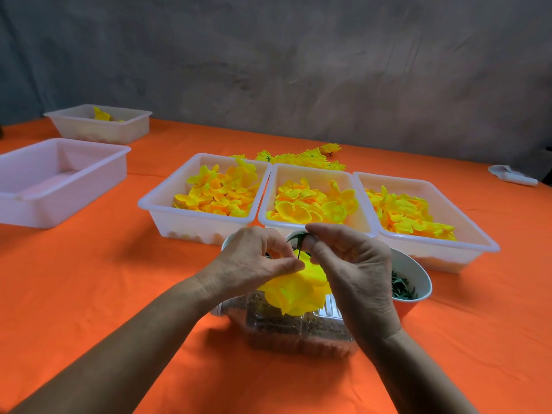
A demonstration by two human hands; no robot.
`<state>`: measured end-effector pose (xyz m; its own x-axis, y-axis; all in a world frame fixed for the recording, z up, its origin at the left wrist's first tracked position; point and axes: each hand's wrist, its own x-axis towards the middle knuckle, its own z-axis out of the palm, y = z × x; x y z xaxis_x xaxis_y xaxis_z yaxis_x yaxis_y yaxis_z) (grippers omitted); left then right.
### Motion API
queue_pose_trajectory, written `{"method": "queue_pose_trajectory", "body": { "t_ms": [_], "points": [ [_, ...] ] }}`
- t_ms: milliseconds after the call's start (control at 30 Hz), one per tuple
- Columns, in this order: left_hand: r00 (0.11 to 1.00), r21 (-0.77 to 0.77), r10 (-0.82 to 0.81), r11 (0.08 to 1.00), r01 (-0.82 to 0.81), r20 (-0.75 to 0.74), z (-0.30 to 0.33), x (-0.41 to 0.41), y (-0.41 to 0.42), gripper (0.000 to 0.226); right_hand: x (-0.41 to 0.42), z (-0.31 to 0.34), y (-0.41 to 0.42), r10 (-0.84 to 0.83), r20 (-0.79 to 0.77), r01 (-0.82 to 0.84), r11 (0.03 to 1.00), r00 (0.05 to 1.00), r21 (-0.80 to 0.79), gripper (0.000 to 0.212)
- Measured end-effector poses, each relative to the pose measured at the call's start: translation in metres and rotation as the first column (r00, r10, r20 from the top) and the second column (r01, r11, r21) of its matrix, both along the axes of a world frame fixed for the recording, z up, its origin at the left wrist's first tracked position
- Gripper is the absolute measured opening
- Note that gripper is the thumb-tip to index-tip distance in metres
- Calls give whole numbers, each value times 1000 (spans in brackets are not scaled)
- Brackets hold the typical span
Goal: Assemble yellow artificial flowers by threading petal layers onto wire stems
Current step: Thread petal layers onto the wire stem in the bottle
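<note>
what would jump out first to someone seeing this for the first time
Probably the yellow flower held low in the middle, the left hand pinching its petals and the right hand pinching a green piece at its stem. Next, the three white bins of yellow petals behind them on the orange tablecloth.

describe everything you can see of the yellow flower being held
The yellow flower is a soft, fabric-like bunch of layered petals, bright yellow, hanging head-down over a clear plastic container. A thin dark green stem sticks up from it. The left hand pinches the petals at the stem; the right hand pinches a green piece at the stem's top.
</note>
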<state>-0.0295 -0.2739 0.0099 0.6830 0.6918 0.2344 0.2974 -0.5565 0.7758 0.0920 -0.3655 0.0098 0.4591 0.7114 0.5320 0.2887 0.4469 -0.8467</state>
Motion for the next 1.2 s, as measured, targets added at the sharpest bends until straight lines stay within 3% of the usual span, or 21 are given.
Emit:
{"method": "queue_pose_trajectory", "body": {
  "t_ms": [133,200,333,433,600,833,933,1200],
  "points": [
    [1000,-12,-4,1000,4,-2,1,0,0,12,-1,-2,0,-20,74,18,999,997,31,24],
    [1000,-22,-16,1000,16,1,1,0,0,12,0,-4,0,-102,221,84,992,970,91,18],
    [999,-23,-28,999,28,18,0,1,1,13,8,-7,0,-304,627,157,947,717,279,9],
    [999,-32,-22,999,23,29,-2,1,2,10,12,-11,0,-349,733,149,934,584,326,17],
    [995,-134,-47,989,59,91,-3,-2,3,10,14,-15,-1,-353,751,157,934,558,322,18],
    [978,-268,-16,961,72,206,2,-12,8,9,15,-19,-1,-321,724,168,946,611,278,9],
    [984,-266,-35,961,81,172,4,-10,4,16,16,-24,0,-304,733,161,952,608,261,9],
    [995,-168,-28,985,44,101,6,-11,3,11,20,-29,-7,-142,647,78,989,749,127,16]
  ]
}}
